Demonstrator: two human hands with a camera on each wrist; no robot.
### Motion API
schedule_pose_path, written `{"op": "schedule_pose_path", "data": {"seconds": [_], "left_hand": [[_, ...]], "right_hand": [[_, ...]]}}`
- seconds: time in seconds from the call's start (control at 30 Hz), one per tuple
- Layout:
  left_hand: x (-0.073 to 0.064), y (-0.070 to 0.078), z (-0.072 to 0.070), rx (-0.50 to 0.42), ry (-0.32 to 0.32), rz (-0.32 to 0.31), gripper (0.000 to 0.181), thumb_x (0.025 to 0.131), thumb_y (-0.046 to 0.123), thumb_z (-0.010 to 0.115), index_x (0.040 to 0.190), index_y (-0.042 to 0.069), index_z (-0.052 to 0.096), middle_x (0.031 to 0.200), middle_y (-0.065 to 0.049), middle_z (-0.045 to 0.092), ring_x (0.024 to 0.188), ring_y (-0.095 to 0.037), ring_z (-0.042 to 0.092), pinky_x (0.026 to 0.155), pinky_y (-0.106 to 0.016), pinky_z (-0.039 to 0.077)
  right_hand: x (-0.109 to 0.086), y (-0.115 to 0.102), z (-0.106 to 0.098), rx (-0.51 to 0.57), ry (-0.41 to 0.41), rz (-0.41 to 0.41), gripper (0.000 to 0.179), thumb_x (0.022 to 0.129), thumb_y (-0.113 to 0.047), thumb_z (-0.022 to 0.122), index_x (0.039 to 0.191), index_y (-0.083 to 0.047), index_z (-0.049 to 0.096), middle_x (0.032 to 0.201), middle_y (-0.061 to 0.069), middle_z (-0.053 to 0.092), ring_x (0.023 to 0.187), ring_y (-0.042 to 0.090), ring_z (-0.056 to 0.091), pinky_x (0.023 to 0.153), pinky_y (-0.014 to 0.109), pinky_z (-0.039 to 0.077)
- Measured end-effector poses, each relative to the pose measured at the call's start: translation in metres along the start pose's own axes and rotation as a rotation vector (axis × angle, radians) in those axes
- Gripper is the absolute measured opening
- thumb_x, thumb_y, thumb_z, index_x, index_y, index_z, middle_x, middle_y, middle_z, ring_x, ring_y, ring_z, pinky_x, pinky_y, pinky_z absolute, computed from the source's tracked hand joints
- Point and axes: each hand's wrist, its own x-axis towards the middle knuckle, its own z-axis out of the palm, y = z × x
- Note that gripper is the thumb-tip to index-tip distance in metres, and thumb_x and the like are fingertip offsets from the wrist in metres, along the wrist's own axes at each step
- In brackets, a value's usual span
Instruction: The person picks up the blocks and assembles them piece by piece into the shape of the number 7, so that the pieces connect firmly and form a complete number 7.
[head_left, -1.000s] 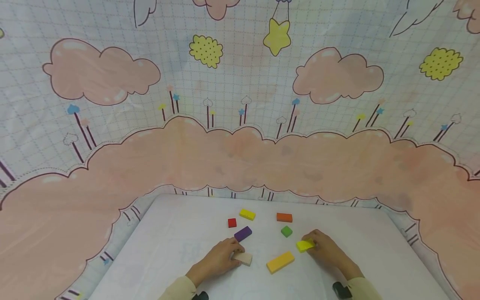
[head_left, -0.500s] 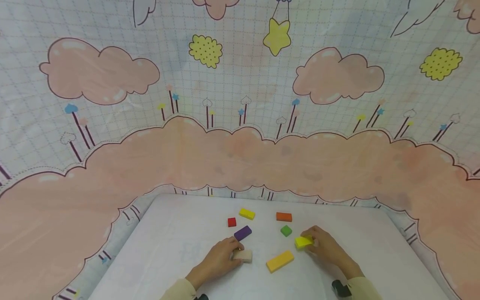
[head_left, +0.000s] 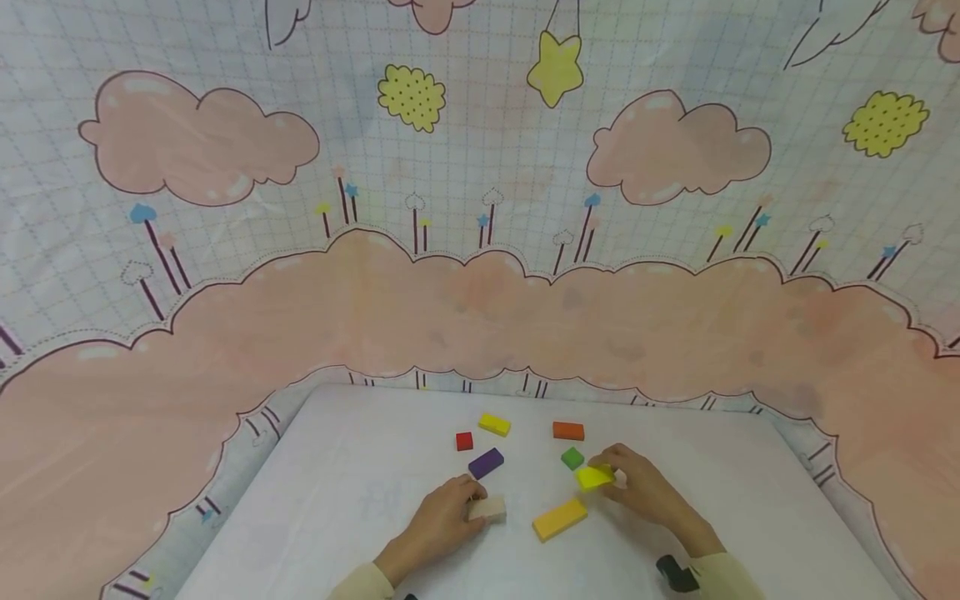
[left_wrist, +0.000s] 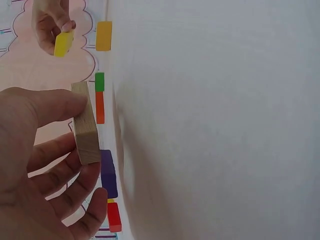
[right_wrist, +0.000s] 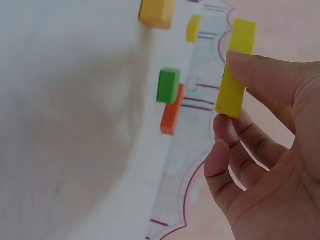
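A person in pale sleeves works at a white-covered table point(head_left: 300, 500), a wooden or painted block in each hand, before a backdrop point(head_left: 480, 312) printed with clouds and stars. The left hand point(head_left: 438, 521) grips a plain wood block point(head_left: 492, 507) at the near centre, thumb on one side and fingers on the other; the fingers cover its left end. The right hand point(head_left: 643, 490) pinches a bright yellow block point(head_left: 595, 477) near the right, its thumb laid across the face and the index finger partly lost behind it. Whether the plain wood block's underside touches the cloth is hard to tell.

Between the hands and slightly nearer lies an amber block point(head_left: 560, 520), set at a slant; its top is cut off in the right wrist view. A green block point(head_left: 573, 457) sits just beyond the bright yellow block, and in the right wrist view it hides part of the orange block point(head_left: 568, 431) farther back. On the left, a purple block point(head_left: 486, 463) lies just beyond the left hand's fingertips, with a small red block point(head_left: 464, 442) past it. A second yellow block point(head_left: 495, 424) rests at the far left of the group, only a sliver of it showing behind its neighbours from the left wrist. A black wristband point(head_left: 677, 574) shows at the right cuff; the left cuff runs out of the frame at the near edge.
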Motion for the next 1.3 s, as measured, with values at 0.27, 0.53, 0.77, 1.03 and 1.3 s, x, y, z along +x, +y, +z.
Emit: {"op": "schedule_pose_path", "data": {"seconds": [0.27,0.53,0.77,1.03,1.3], "left_hand": [[-0.006,0.005,0.002,-0.027,-0.023,-0.075,0.03,0.082,0.034,0.078,0.104,0.016,0.066,0.088,0.012,0.057,0.076,-0.002,0.047,0.067,-0.02,0.044],[-0.012,0.01,0.004,-0.037,-0.02,-0.089,0.03,0.081,0.034,0.079,0.101,0.017,0.063,0.088,0.011,0.057,0.074,-0.002,0.047,0.066,-0.02,0.044],[-0.017,0.015,0.005,-0.036,0.019,-0.09,0.031,0.079,0.033,0.08,0.098,0.016,0.062,0.087,0.01,0.058,0.072,-0.002,0.047,0.063,-0.019,0.042],[-0.02,0.017,0.007,-0.049,0.032,-0.127,0.031,0.079,0.033,0.08,0.096,0.017,0.06,0.086,0.011,0.057,0.072,-0.001,0.046,0.062,-0.019,0.04],[-0.021,0.021,0.008,-0.112,0.005,-0.203,0.032,0.078,0.031,0.081,0.095,0.017,0.058,0.081,0.009,0.053,0.071,-0.006,0.046,0.06,-0.02,0.038]], "right_hand": [[-0.001,-0.017,0.001,0.032,-0.042,-0.045,0.035,0.084,-0.011,0.076,0.117,-0.019,0.068,0.114,-0.006,0.06,0.102,0.014,0.055,0.091,0.042,0.056],[-0.001,-0.028,0.01,0.009,-0.042,-0.142,0.03,0.084,-0.015,0.077,0.111,-0.023,0.067,0.115,-0.01,0.06,0.101,0.012,0.057,0.092,0.037,0.056],[0.005,-0.04,0.017,0.028,-0.083,-0.147,0.028,0.085,-0.017,0.076,0.111,-0.023,0.068,0.116,-0.008,0.06,0.108,0.016,0.058,0.099,0.044,0.052],[0.013,-0.051,0.027,0.02,-0.127,-0.143,0.026,0.085,-0.017,0.076,0.11,-0.023,0.07,0.109,-0.009,0.057,0.102,0.013,0.055,0.097,0.043,0.053],[0.019,-0.055,0.036,0.052,-0.16,-0.138,0.026,0.086,-0.017,0.075,0.111,-0.023,0.07,0.114,-0.006,0.059,0.106,0.016,0.055,0.1,0.048,0.051]]}}
